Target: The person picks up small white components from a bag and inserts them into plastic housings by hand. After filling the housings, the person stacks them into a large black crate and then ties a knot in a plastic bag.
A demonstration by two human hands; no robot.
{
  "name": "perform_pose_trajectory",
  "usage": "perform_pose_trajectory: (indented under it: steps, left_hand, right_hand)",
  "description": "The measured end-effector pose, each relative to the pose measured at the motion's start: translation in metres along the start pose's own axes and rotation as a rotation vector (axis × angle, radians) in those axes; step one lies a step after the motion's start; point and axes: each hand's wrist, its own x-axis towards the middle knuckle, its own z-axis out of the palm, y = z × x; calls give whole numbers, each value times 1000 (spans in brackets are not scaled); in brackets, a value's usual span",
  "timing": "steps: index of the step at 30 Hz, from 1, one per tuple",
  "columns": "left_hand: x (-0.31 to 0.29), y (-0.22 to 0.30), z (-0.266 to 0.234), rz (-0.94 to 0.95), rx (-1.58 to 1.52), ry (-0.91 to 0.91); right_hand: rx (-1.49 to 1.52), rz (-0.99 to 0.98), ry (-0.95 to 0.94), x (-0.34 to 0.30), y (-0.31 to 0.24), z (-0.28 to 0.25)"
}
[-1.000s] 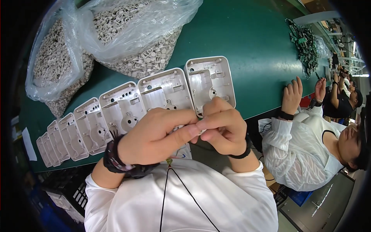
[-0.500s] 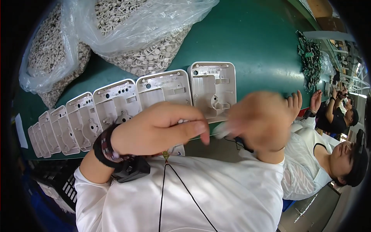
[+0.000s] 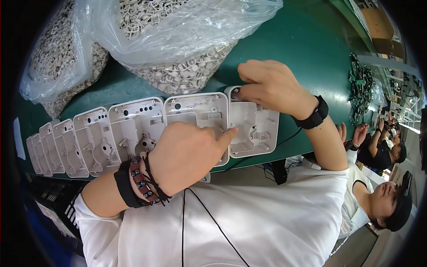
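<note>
A row of pale plastic housings (image 3: 199, 103), open side up, runs along the bench's near edge. At the right-hand housing (image 3: 267, 133), my right hand (image 3: 273, 84) reaches into the far left corner. Its fingers are pinched together, and their tips and anything between them are hidden. My left hand (image 3: 184, 153) is closed over the neighbouring housing, one fingertip extended to the left wall of the right-hand one. Its other fingers are curled out of sight, so whatever they hold cannot be seen.
Two clear plastic bags of small pale parts (image 3: 187, 73) (image 3: 53, 58) stand behind the row. Dark green circuit boards (image 3: 360, 84) are piled at the far right of the green bench (image 3: 311, 53). A co-worker (image 3: 378, 200) sits close on my right. A black crate (image 3: 51, 196) stands lower left.
My right hand, blurred near the front of the right-hand housing before, has moved away from me into its far corner. My left hand has turned palm down, with a fingertip at that housing's wall.
</note>
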Motion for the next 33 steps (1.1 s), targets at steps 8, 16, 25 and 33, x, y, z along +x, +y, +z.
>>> perform_pose_trajectory:
  steps: [8, 16, 25, 33]
  left_hand:
    - [-1, -2, -6, 6, -109, 24]
    - [-26, -10, -26, -55, -724, 381]
    - [-34, -8, 3, -164, -861, 769]
    - [-64, -18, -11, -27, -792, 673]
  right_hand:
    - [-92, 81, -175, -5, -17, -20]
    - [1377, 615, 428, 16, -91, -33]
    - [1325, 433, 406, 53, -127, 6]
    - [960, 409, 444, 57, -152, 5]
